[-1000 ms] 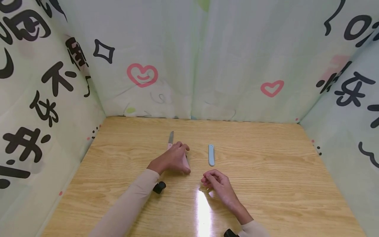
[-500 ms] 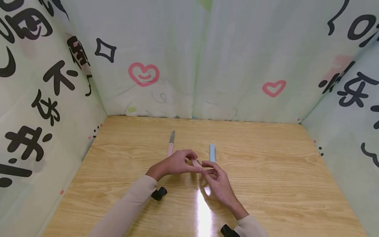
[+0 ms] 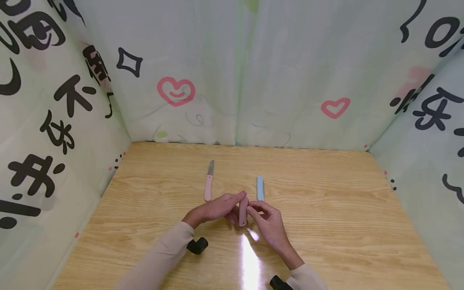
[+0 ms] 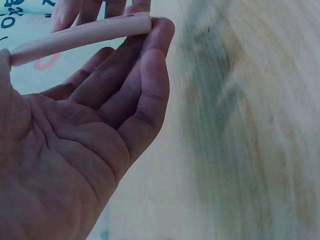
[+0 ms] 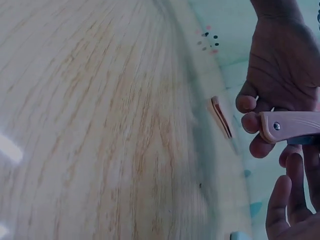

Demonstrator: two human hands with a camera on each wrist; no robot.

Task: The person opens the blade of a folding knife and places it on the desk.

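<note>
My left hand holds a folded pink pocket knife between thumb and fingertips, above the table. Seen from the left wrist, the pink handle spans from the thumb to the fingertips. My right hand has its thumb and index finger pinched at the knife's right edge. The right wrist view shows a rivet at the near end of the handle and a dark strip of blade along its lower side. Another pink knife, unfolded with its blade pointing away, lies beyond the left hand. A light blue folded knife lies beyond the right hand.
The wood-grain table is bounded by printed cloth at the back and both sides. Black camera mounts sit at both wrists. Light glares off the table near its front.
My left hand has lifted the folded pink knife off the table, brought it right to my right hand and turned it upright. The right hand has moved slightly forward to meet it.
</note>
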